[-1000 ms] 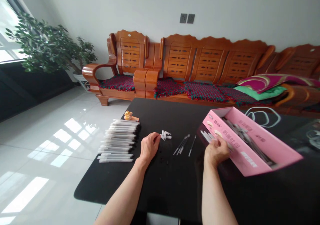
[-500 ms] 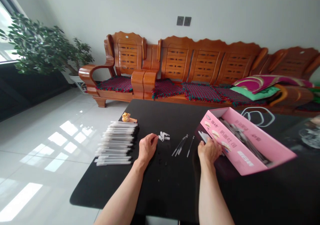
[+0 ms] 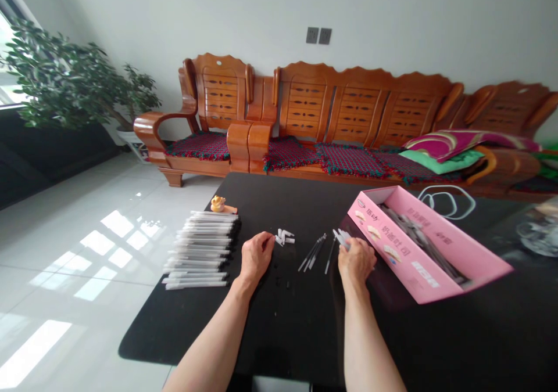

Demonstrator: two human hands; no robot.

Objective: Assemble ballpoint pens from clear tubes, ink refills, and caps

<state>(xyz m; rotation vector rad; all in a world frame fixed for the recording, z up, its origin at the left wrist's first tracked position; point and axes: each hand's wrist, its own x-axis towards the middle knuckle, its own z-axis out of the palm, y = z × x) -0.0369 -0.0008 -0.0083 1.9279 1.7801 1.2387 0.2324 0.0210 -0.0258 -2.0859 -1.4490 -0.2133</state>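
Right hand (image 3: 356,259) had slid left from the pink box (image 3: 412,264), its fingers (image 3: 351,248) clenched on light, stiff white pen parts (image 3: 342,238) mid-worktop (image 3: 279,334); left hand (image 3: 257,257), grip unclear, lay beside loose white caps (image 3: 284,237).

White pen caps (image 3: 284,237), piled, black refills (image 3: 313,254), fanned

A small orange figurine (image 3: 223,205) stands near the far edge of the black table (image 3: 152,328). Beyond that edge is a carved wooden sofa (image 3: 349,101) with red-and-green woven seat cushions (image 3: 349,159), a green pillow (image 3: 440,161) and a magenta pillow (image 3: 449,139). A potted plant (image 3: 65,84) stands at the sofa's left end, on a glossy tiled floor (image 3: 78,206). Two wall sockets (image 3: 318,35) are above the sofa.
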